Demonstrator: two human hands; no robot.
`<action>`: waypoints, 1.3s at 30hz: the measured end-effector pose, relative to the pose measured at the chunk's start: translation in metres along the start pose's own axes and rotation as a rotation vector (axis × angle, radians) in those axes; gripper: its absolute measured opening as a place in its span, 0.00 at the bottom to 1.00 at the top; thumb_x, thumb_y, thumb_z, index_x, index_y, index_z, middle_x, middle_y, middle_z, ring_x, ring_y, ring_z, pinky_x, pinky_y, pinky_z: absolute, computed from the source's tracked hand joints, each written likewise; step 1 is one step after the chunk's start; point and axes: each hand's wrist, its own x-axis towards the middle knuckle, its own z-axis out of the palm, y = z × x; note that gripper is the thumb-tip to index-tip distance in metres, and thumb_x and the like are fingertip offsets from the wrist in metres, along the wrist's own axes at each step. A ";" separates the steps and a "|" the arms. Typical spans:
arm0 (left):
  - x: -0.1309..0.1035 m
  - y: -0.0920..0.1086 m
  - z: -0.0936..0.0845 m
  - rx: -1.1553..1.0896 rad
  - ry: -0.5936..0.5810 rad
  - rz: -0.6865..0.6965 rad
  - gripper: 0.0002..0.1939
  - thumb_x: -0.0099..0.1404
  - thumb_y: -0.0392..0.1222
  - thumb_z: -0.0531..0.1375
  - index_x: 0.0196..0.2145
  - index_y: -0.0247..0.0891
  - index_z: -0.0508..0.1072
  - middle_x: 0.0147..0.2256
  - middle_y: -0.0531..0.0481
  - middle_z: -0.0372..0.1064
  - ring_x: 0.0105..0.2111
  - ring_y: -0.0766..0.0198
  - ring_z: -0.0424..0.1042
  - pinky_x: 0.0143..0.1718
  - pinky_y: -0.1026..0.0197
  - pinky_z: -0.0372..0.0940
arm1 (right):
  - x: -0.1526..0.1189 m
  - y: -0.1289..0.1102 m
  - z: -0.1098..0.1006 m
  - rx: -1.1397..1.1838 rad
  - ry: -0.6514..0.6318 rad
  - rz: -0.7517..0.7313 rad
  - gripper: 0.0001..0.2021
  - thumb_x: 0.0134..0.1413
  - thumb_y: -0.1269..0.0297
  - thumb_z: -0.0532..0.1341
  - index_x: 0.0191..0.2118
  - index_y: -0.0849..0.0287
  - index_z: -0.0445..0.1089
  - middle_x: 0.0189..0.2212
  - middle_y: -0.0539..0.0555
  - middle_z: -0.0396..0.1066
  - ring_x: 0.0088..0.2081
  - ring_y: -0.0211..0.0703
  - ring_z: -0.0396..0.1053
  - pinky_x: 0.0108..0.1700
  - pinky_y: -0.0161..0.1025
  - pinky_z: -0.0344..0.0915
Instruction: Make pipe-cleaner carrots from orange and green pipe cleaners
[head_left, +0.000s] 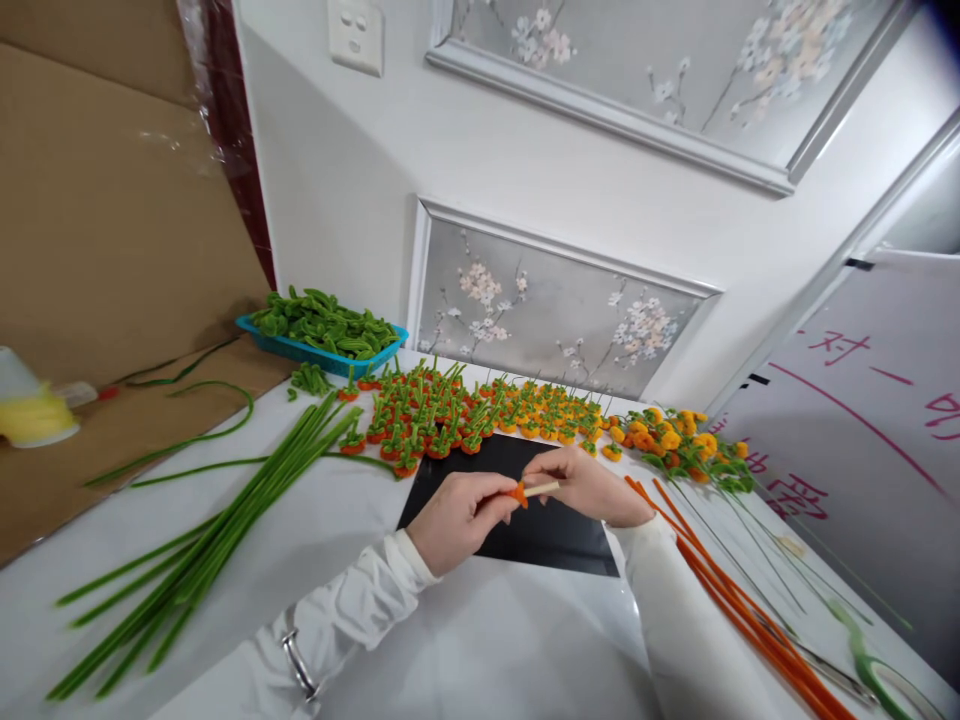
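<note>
Above a black mat (540,540) on the white table, my two hands meet. My left hand (461,515) pinches a small orange fuzzy piece (519,493) between thumb and fingers. A pale thin stick (541,489) extends from that piece toward my right hand (589,485), whose fingers are closed near it; what they grip is too small to make out. Just behind the mat stand rows of small orange pieces with green stems (442,415), and yellow ones (547,410) are to their right.
Long green fuzzy stems (225,540) lie at the left. A blue tray (322,357) of green pieces stands at the back left. Finished-looking flowers (675,440), orange stems (735,600) and green tape (892,690) lie at the right. Brown cardboard (112,200) stands far left.
</note>
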 end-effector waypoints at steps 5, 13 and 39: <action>0.004 -0.003 -0.002 -0.381 0.101 -0.230 0.10 0.62 0.41 0.55 0.38 0.34 0.70 0.22 0.55 0.64 0.20 0.71 0.58 0.22 0.68 0.54 | -0.009 -0.013 0.005 0.005 0.027 -0.019 0.12 0.59 0.64 0.51 0.31 0.60 0.70 0.19 0.46 0.61 0.22 0.32 0.56 0.25 0.30 0.53; 0.003 -0.008 0.001 -0.511 0.110 -0.225 0.10 0.61 0.41 0.56 0.36 0.33 0.72 0.23 0.54 0.64 0.18 0.74 0.55 0.19 0.69 0.52 | -0.006 -0.015 0.023 -0.104 0.247 -0.055 0.15 0.57 0.60 0.56 0.22 0.61 0.67 0.17 0.46 0.59 0.20 0.31 0.54 0.23 0.31 0.50; 0.004 -0.008 0.003 -0.315 0.289 -0.227 0.13 0.60 0.40 0.56 0.41 0.34 0.74 0.30 0.49 0.74 0.30 0.63 0.72 0.34 0.63 0.67 | 0.000 -0.010 0.043 -0.022 0.304 -0.002 0.13 0.57 0.57 0.55 0.32 0.60 0.70 0.23 0.48 0.65 0.23 0.33 0.58 0.24 0.30 0.53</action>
